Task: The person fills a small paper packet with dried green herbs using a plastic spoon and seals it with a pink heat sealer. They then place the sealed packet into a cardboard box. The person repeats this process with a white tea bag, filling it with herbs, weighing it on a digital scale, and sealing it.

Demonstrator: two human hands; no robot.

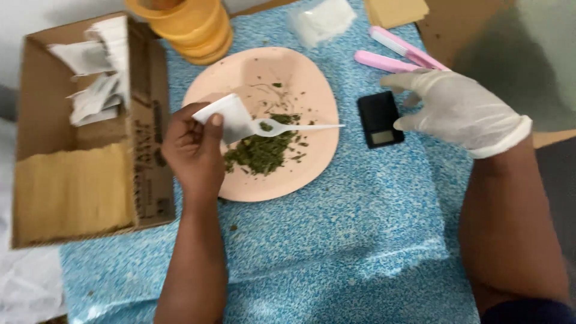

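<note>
Spoon (288, 127) lying crosswise, handle rightward, left hand (192, 150) pinching sachet (231, 117), right hand (459, 108) spread.

A brown cardboard box (90, 138) of paper packets sits left, stacked orange plastic bowls (192, 27) above, two pink sticks (399, 54) upper right.

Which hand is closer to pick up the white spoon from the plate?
Probably the left hand. It holds a small white bag right over the pink plate, touching the white spoon at its bowl. The gloved right hand is off the plate, by the small black scale.
</note>
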